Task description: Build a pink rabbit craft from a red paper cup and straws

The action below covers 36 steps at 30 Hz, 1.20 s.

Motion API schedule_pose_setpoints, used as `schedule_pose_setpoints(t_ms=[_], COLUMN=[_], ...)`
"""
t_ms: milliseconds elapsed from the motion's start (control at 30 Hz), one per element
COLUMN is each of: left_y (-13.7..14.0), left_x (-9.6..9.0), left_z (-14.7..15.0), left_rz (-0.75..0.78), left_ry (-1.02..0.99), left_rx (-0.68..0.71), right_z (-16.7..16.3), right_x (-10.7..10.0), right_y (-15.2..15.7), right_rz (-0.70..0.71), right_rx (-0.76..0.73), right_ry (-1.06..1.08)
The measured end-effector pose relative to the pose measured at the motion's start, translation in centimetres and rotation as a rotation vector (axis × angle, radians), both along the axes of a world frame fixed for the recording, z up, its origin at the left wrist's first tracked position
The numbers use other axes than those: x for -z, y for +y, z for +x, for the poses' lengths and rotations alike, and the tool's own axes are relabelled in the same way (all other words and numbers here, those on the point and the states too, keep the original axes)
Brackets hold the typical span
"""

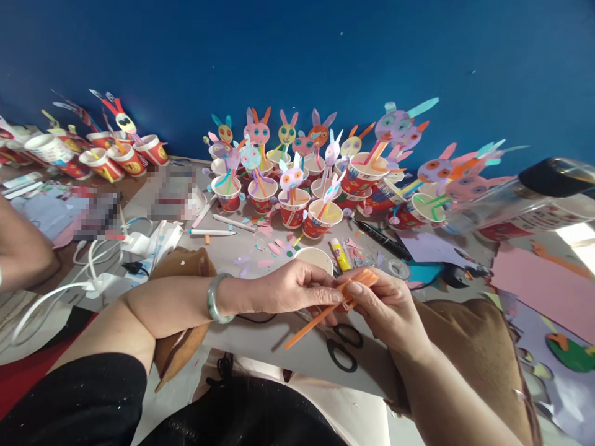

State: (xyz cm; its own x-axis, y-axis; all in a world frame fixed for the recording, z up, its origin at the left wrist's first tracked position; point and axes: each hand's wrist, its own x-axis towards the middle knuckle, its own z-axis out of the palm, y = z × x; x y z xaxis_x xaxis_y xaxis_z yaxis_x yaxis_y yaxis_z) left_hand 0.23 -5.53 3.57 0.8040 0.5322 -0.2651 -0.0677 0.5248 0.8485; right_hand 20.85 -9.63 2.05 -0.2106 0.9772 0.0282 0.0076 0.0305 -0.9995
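My left hand [288, 288] and my right hand [385, 306] meet over the near edge of the table, both pinching an orange straw [311, 323] that slants down to the left. A small orange paper piece [362, 277] sits at the straw's upper end between my fingertips. A pale green bangle [214, 298] circles my left wrist. Black scissors [341, 347] lie on the table just under my hands. A plain paper cup [314, 257] stands right behind my left hand, with a yellow glue stick [340, 254] beside it.
Many red paper cups with paper bunny heads on straws [292, 198] crowd the back of the table against a blue wall. More cups [116, 158] stand at the far left. White markers [214, 232], cables [93, 272], pink paper [543, 288] and another person's arm [23, 254] surround me.
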Motion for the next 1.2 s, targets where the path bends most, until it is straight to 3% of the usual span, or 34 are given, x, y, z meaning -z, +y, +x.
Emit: schedule_pose_setpoints(t_ms=[200, 433, 600, 767, 867, 1100, 1200], left_y=[0.0, -0.1, -0.2, 0.1, 0.2, 0.5, 0.5], left_x=[0.4, 0.8, 0.4, 0.3, 0.4, 0.3, 0.3], left_z=[0.0, 0.0, 0.0, 0.2, 0.3, 0.3, 0.4], left_rz=[0.007, 0.019, -0.017, -0.054, -0.056, -0.072, -0.090], left_ry=[0.043, 0.072, 0.031, -0.031, -0.069, -0.081, -0.086], left_rx=[0.059, 0.040, 0.003, -0.096, -0.141, -0.159, -0.168], right_z=[-0.3, -0.8, -0.5, -0.1, -0.3, -0.5, -0.4], right_x=[-0.6, -0.6, 0.0, 0.1, -0.1, 0.2, 0.4], right_y=[0.3, -0.1, -0.1, 0.0, -0.1, 0.0, -0.1], right_rz=[-0.019, -0.005, -0.065, -0.032, 0.076, 0.630, 0.759], right_rx=[-0.059, -0.009, 0.040, 0.046, 0.108, 0.187, 0.173], right_ry=[-0.084, -0.109, 0.035, 0.115, -0.002, -0.401, -0.481])
